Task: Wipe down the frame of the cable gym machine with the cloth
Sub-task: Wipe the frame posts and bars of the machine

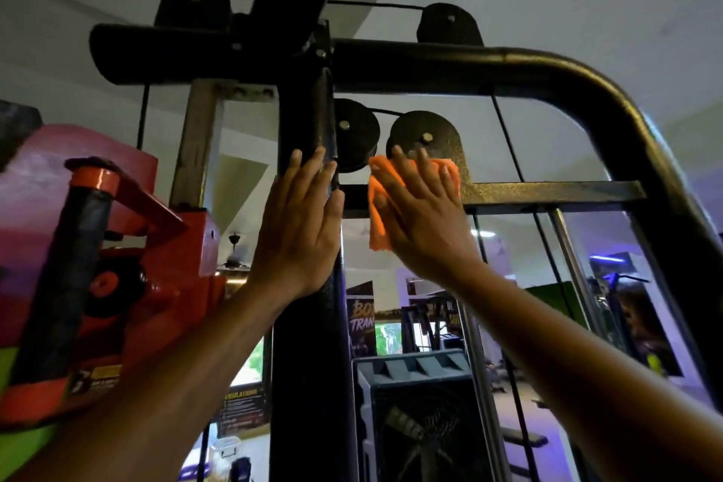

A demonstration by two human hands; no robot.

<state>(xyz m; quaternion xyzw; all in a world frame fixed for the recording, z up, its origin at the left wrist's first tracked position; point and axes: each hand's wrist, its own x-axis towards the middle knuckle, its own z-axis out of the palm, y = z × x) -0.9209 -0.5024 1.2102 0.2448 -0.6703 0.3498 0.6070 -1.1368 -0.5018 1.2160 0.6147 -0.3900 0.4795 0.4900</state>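
While both arms reach upward, two hands lie against the black frame (587, 90) of the cable machine. Left hand (301, 223): fingers straight, palm flat on the central upright post (305, 121), holding nothing. Right hand (422, 215): fingers spread and straight, pressing one orange cloth (377, 223) against the frame where the pulley bracket meets the horizontal crossbar (547, 192); cloth edges show above the fingertips and hang below the thumb side of the palm.

Pulleys counted: four. Two sit just above the fingertips, one (356, 133) between the hands, one (426, 137) directly over the right hand. Two more ride on the top bar well above both hands, one (191, 4) up left, one (450, 23) up right. Thin cables run between each pair, and one cable (506, 137) drops to the right of the right hand.

Left of the left hand: one red machine (172, 231) with a black padded roller (66, 278). Below the right forearm: one grey fan housing (422, 403). Two chrome guide rods (567, 254) stand right of the right wrist. Posters behind, lettering too blurred to read.
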